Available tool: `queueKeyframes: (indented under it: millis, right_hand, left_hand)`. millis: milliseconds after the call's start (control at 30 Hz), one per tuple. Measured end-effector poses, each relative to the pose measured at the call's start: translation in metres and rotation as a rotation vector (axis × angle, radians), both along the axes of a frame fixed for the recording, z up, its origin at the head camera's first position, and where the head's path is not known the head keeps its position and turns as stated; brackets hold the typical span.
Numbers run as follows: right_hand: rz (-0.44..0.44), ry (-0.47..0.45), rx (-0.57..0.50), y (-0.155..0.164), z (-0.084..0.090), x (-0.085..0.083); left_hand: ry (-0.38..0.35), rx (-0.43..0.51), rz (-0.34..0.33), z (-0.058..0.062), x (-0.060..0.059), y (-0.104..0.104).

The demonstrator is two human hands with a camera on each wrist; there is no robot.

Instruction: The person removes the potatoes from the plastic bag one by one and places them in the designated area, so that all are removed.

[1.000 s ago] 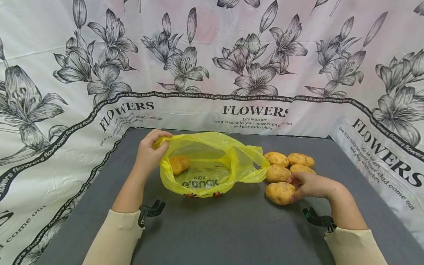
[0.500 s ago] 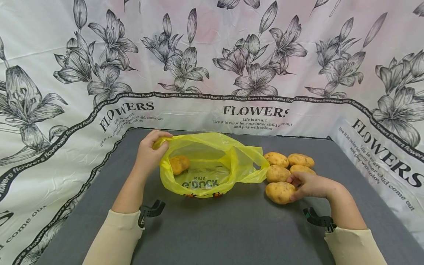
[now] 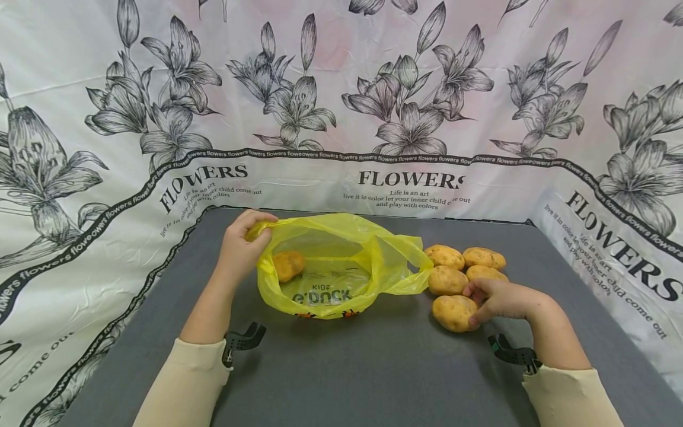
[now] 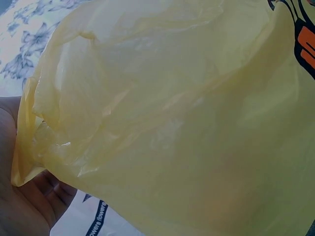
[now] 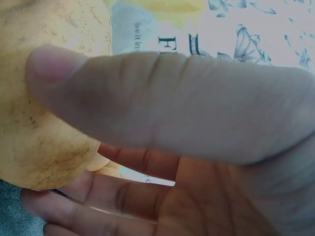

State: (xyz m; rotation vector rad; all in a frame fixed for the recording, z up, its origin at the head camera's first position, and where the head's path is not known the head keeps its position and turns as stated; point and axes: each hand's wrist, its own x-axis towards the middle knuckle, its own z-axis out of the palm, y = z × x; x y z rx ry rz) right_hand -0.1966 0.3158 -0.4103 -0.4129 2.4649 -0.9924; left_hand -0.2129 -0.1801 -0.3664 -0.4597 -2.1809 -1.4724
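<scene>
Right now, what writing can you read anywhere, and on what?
"FLOWERS": backdrop cloth, large, repeated.
"Life is an art / live it in color let your inner child come out / and play with colors": same cloth.
"flowers", tiny, repeated: cloth's black band.
"KIDS", partly hidden "DUCK": yellow bag.

Taking the crinkled yellow plastic bag (image 3: 341, 267) as landmark: its mouth gapes upward, with one brown potato (image 3: 289, 264) lying inside at its left. Just right of the bag, a cluster of four brown potatoes (image 3: 463, 274) blocks the mat. In front of the bag, the grey table mat (image 3: 373, 367) lies bare. Behind the bag, the flower-printed white backdrop sheet (image 3: 341, 118) walls off passage.
</scene>
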Motion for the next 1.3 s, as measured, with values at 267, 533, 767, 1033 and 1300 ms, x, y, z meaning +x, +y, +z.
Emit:
queueKeyframes:
  millis: [267,533,767,1033,1300]
  right_hand:
    - [0.003,0.038,0.009,-0.0041,-0.0018,-0.0019]
    - [-0.006,0.040,0.019,-0.0043,-0.0017,-0.0032]
    - [-0.002,0.037,0.009,-0.0039,-0.0017,-0.0037]
    - [-0.008,0.019,0.014,-0.0032,0.0004,-0.0015]
    - [-0.037,0.017,0.010,-0.0018,0.0061,0.0025]
  left_hand:
    - [-0.001,0.000,-0.002,-0.0002,-0.0004,0.0003]
    - [0.002,0.004,-0.015,-0.0019,-0.0023,-0.0001]
    - [-0.009,-0.004,-0.010,-0.0020,-0.0019,0.0001]
    - [-0.005,-0.001,-0.006,-0.0040,-0.0015,0.0000]
    - [0.006,0.003,-0.006,-0.0034,-0.0022,0.0001]
